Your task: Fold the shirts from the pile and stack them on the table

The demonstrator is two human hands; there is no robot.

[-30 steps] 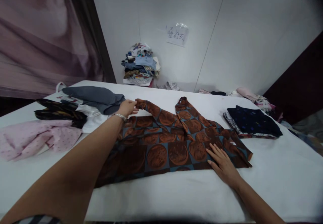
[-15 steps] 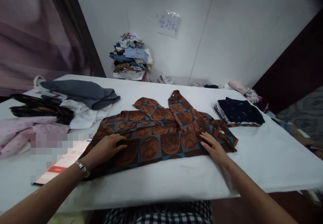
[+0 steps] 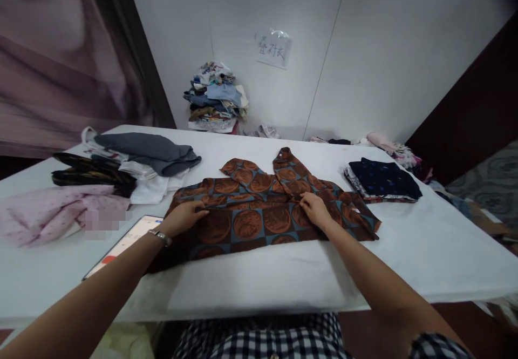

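A brown shirt (image 3: 259, 218) with rust-coloured circles on blue squares lies spread on the white table (image 3: 283, 278), collar pointing away from me. My left hand (image 3: 184, 216), a bracelet on its wrist, rests palm down on the shirt's left part. My right hand (image 3: 315, 209) lies on the middle of the shirt, fingers curled at a fold of the cloth. Neither hand lifts the fabric off the table.
A grey garment (image 3: 149, 151), dark cloth (image 3: 91, 174) and pink dotted cloth (image 3: 52, 213) lie at the left. A flat white tablet-like object (image 3: 125, 243) sits near my left forearm. Folded dark clothes (image 3: 382, 181) are stacked at the right. A clothes pile (image 3: 214, 97) stands by the far wall.
My left hand came back from the far sleeve to the shirt's left body. My right hand slid from the shirt's lower right towards its middle. The far sleeve now lies folded inward.
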